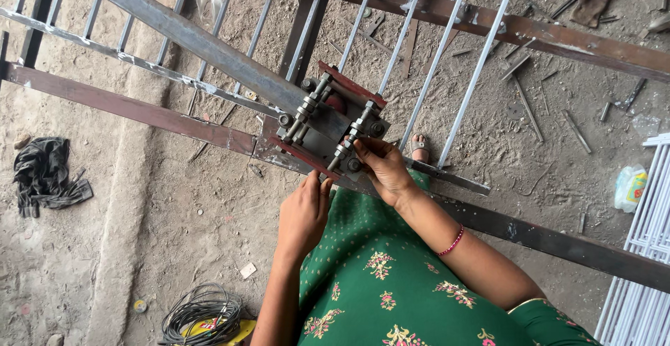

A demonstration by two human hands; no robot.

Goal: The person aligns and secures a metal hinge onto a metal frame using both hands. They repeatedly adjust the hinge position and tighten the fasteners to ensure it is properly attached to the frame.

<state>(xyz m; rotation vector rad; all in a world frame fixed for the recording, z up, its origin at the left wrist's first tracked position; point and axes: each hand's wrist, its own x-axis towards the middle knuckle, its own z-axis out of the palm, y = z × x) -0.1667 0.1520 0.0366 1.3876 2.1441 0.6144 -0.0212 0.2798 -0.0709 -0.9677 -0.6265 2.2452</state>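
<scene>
My green dress [391, 297] hangs nearest. The clamp fixture [328, 126] sits bolted over the steel bar [188, 35]; my left hand [303, 213] presses its lower plate steady while right fingers [370, 152] pinch a bolt [345, 152].

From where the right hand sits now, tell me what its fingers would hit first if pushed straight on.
The right hand points up-left, its fingertips already at the threaded bolt of the clamp fixture. It would meet that bolt first; depth is hard to judge.
</scene>
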